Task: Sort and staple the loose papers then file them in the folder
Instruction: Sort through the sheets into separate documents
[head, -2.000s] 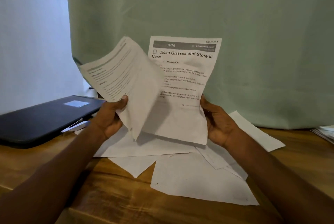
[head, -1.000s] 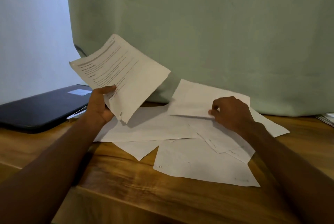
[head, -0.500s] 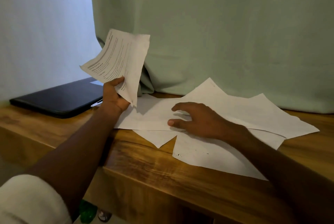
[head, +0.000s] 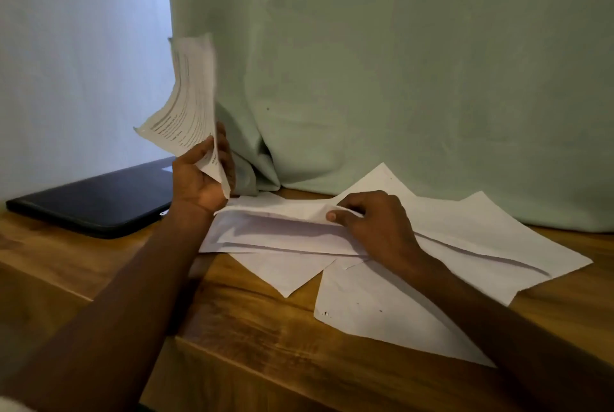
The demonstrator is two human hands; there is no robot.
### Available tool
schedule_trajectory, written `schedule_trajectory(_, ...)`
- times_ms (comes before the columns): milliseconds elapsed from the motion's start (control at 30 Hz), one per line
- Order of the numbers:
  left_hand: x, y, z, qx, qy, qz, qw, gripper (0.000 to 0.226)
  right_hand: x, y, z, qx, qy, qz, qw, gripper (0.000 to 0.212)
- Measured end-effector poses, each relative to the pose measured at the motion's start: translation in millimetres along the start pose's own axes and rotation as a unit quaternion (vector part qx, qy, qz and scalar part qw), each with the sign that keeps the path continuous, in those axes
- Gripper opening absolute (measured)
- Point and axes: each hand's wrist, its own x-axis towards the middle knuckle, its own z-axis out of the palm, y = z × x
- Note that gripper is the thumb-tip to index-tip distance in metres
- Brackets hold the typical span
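My left hand [head: 199,179] holds a printed sheet [head: 189,105] upright above the table's left part, thumb on its front and fingers behind. My right hand [head: 372,222] pinches the near edge of a white sheet [head: 275,212] from the loose papers [head: 481,238] and lifts that edge off the pile. Several blank-side sheets lie spread over the wooden table, one large sheet [head: 372,312] nearest me. A dark folder [head: 96,199] lies flat at the left, beyond my left forearm.
A pale green curtain [head: 398,79] hangs right behind the papers and touches the table's back. The wooden table [head: 252,345] has its front edge close to me. A pale wall is at the left.
My right hand laid down the printed sheet it held, reached over the pile, and now pinches and lifts another sheet's edge. The left hand turned its sheet more upright.
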Motion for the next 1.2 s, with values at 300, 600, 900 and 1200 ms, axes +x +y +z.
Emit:
schedule_trajectory(300,2,1,2,-0.016,-0.092,-0.111,0.989,0.049,12,10,-55,0.525,0.063,0.15,0.835,0.029)
schedule_trajectory(600,-8,-45,23,0.245,-0.05,-0.094,0.964,0.042,13,22,-60,0.674,-0.01,0.226,0.703,0.046)
schedule_trajectory(900,-17,-52,32,0.271,-0.042,-0.115,0.955,0.046,15,27,-54,0.686,-0.038,0.232,0.689,0.046)
schedule_trajectory(1200,-13,-58,23,0.443,0.021,-0.039,0.895,0.05,10,26,-42,0.651,-0.079,0.238,0.716,0.055)
